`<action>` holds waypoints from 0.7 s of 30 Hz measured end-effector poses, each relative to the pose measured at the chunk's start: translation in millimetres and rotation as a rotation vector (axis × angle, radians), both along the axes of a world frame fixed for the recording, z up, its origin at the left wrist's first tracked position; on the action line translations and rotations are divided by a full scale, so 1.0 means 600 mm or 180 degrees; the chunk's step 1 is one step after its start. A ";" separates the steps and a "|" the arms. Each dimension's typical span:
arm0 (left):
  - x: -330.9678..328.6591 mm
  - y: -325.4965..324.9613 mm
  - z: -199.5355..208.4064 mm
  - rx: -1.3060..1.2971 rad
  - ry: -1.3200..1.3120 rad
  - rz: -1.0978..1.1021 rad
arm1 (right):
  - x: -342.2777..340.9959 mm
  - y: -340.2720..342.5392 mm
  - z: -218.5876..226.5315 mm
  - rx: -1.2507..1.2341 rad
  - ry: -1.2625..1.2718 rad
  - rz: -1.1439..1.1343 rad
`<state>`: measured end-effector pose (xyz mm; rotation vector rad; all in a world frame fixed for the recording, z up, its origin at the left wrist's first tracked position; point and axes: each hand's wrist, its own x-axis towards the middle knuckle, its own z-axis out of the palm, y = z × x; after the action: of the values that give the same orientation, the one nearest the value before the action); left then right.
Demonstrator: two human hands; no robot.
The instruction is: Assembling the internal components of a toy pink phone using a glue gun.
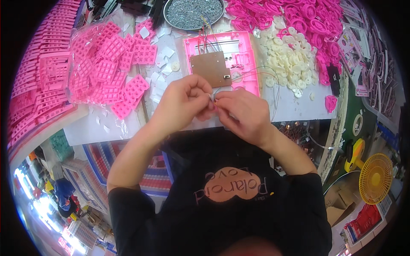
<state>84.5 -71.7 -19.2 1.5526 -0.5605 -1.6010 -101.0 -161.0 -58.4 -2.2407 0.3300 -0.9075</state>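
My left hand and my right hand meet at the front edge of the table, both with fingers pinched together. Between their fingertips is a small pale piece, too small and covered to name. Just beyond the fingers, a brown circuit board lies across a pink plastic casing, component side hidden apart from a small black switch. Thin coloured wires run from the board's far edge, and dark wires loop out to the right.
Pink keypad pieces lie in and around a clear bag at left, near white paper squares. A round tray of screws stands at the back. Cream discs and pink rings are heaped right. A yellow fan stands lower right.
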 end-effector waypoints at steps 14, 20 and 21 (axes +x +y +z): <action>0.017 -0.006 -0.028 -0.2001 -0.2938 -0.0997 | 0.019 -0.027 -0.002 -0.1187 0.0669 0.0233; 0.008 0.005 -0.059 -0.2687 -0.3430 -0.0719 | 0.030 -0.030 0.001 -0.1262 0.0891 0.0383; 0.008 0.007 -0.061 -0.2707 -0.3464 -0.0700 | 0.031 -0.030 0.001 -0.1289 0.0886 0.0375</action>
<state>89.3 -67.6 -55.9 1.5525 -1.7531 -0.3372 -82.1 -179.0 -58.1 -2.7367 0.1429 -0.6414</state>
